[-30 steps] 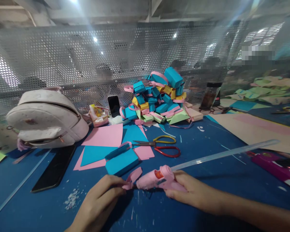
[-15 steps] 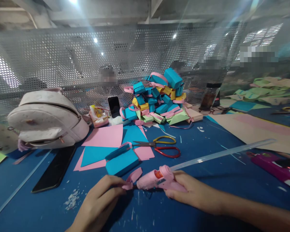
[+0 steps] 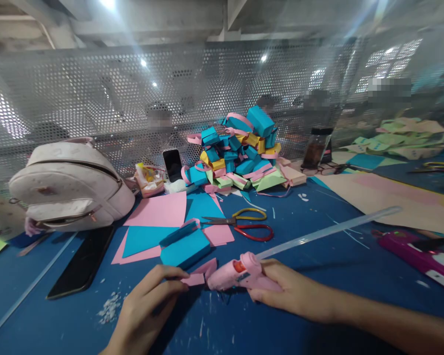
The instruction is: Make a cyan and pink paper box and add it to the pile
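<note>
A pink glue gun (image 3: 237, 273) with a long clear glue stick (image 3: 329, 231) in its back is gripped in my right hand (image 3: 281, 286). Its nozzle points left and meets, or nearly meets, a folded pink paper strip (image 3: 198, 277). My left hand (image 3: 153, 296) pinches the left end of that strip between thumb and fingers. Just behind the strip lies a folded blue paper box (image 3: 187, 246). Scissors (image 3: 237, 223) with one yellow and one red handle rest beyond it, their blades over pink and blue paper sheets (image 3: 157, 209).
A heap of small paper boxes (image 3: 237, 158) stands at the back. To the left are a white backpack (image 3: 70, 182) and a black phone (image 3: 81, 261). A purple device (image 3: 410, 251) and large paper sheets (image 3: 385, 197) lie right. A perforated metal screen (image 3: 133, 93) runs behind.
My left hand has drawn slightly left, and more of the pink strip's end shows flat by the nozzle. The glue gun stays nearly in place; the view has shifted a little.
</note>
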`<state>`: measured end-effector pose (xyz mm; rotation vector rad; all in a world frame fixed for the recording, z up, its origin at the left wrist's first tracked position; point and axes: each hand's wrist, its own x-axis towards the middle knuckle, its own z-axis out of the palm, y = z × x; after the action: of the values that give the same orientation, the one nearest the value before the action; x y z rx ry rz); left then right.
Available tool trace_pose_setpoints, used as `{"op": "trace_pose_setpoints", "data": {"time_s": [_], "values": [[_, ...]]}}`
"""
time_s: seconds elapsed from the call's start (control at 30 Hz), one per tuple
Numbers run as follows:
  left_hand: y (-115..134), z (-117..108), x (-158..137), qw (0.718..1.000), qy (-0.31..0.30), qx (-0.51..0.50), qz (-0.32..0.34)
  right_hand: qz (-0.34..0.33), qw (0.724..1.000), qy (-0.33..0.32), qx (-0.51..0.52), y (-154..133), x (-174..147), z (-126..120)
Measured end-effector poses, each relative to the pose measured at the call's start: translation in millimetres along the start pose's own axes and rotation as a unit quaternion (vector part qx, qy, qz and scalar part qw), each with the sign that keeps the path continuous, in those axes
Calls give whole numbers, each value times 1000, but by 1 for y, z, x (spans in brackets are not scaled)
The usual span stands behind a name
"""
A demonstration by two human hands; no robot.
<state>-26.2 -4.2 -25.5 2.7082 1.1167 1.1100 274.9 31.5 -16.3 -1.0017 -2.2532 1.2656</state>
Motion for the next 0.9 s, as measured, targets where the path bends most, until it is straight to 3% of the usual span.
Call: {"op": "trace_pose_setpoints", "data": {"time_s": [0.1, 0.23, 0.37, 0.47, 0.63, 0.7, 0.9], "values": [[0, 0, 1, 1000, 4, -1, 3, -18, 998, -40, 38, 1, 1, -3], [1, 0, 1, 1000, 5, -2, 10, 12, 989, -103, 110, 6, -1, -9], [0, 0, -2, 1000, 12, -12, 2, 10, 985, -108, 133, 6, -7, -19], [-1, 1, -7, 1000, -4, -19, -14, -7, 991, -43, 128, 9, -8, -34], [-3, 2, -14, 996, -42, -35, -70, 29, 984, 174, 34, 27, 3, -72], [-4, 2, -15, 996, -42, -40, -73, 36, 973, 228, -4, 38, 9, -89], [-2, 1, -17, 995, -36, -57, -74, 88, 959, 264, -42, 83, 23, -129]]}}
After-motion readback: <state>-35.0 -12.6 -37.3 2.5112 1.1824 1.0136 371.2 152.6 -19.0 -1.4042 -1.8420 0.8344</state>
